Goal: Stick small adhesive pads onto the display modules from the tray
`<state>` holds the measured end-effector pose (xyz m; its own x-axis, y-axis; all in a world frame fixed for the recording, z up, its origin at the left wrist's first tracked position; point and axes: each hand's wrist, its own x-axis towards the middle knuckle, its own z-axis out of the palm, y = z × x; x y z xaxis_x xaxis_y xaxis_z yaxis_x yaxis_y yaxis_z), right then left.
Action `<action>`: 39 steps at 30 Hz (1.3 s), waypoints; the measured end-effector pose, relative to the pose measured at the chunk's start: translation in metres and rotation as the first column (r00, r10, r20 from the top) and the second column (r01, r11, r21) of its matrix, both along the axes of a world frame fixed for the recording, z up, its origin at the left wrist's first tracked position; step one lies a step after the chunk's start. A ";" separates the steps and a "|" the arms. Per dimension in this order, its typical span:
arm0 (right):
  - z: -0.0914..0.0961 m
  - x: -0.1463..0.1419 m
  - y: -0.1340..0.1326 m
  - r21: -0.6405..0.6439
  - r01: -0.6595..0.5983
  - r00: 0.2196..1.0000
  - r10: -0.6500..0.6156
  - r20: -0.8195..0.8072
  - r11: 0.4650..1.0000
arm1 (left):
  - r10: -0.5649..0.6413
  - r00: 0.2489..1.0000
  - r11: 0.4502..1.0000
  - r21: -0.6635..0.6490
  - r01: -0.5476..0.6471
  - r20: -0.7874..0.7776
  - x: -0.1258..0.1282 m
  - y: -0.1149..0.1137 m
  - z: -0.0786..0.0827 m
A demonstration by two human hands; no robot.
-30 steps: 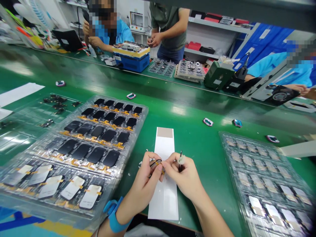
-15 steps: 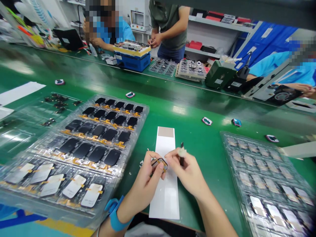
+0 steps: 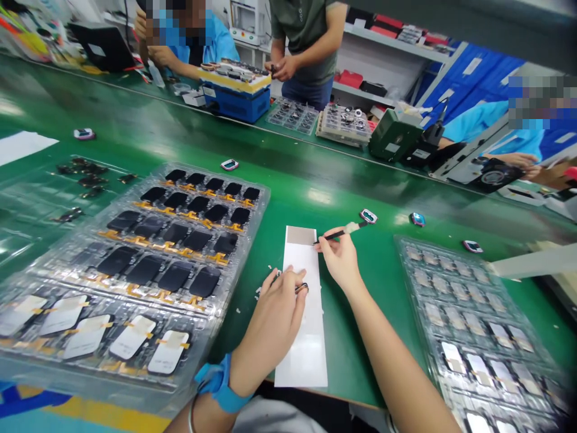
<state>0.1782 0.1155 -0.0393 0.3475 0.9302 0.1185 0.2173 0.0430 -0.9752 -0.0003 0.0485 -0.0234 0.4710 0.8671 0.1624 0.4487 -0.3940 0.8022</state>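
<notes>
**RookieTech:** ok what are your hands on right now?

**Me:** Right hand [image 3: 338,260] is closed around a slim black pick [image 3: 332,236], held pen-style with a white tuft up near the back end. Its tip sits right at the edge of the white paper strip [image 3: 301,355], just below the tan patch [image 3: 300,235] at the strip's top end. My left hand [image 3: 274,322] is lying on the strip, fingers curled over a tiny dark part [image 3: 301,288] with a thin strip of flex on it. Honestly can't tell from this view if I'm pinching it or just pinning it down, but it's on the paper, right at my fingertips.

**RookieTech:** and what's around you?

**Me:** The green ESD mat [image 3: 135,138] runs across the whole bench. At 9 o'clock there's a clear plastic tray [image 3: 264,195] of black display panels [image 3: 175,278] with amber flex tails. At 3 o'clock there's a second clear tray [image 3: 403,246] of lighter panels [image 3: 453,358]. A small pink-and-white part [image 3: 368,216] lies at 1 o'clock, just past the pick. A blue rework machine [image 3: 234,99] sits at 12, and a co-worker [image 3: 300,42] stands behind it, hands together.
</notes>
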 end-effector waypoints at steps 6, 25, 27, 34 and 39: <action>-0.009 -0.001 -0.006 0.029 0.001 0.996 0.002 -0.090 1.000 | 0.019 0.996 0.999 0.034 -0.016 -0.092 0.000 -0.001 0.001; -0.016 0.002 -0.004 0.059 0.040 0.977 -0.027 -0.212 0.997 | 0.009 0.987 0.998 0.070 0.003 -0.163 0.000 -0.001 0.003; -0.013 0.000 -0.005 0.068 0.031 0.977 -0.016 -0.214 0.997 | 0.011 0.987 0.998 0.070 0.000 -0.159 0.000 -0.001 0.004; 0.003 0.002 -0.008 0.088 -0.004 0.959 0.028 -0.281 0.996 | 0.020 0.993 0.998 0.063 -0.013 -0.116 -0.001 -0.001 0.002; 0.038 0.000 -0.020 0.125 0.037 0.945 0.006 -0.328 0.991 | 0.045 0.999 0.999 0.031 -0.044 -0.018 -0.003 -0.002 0.005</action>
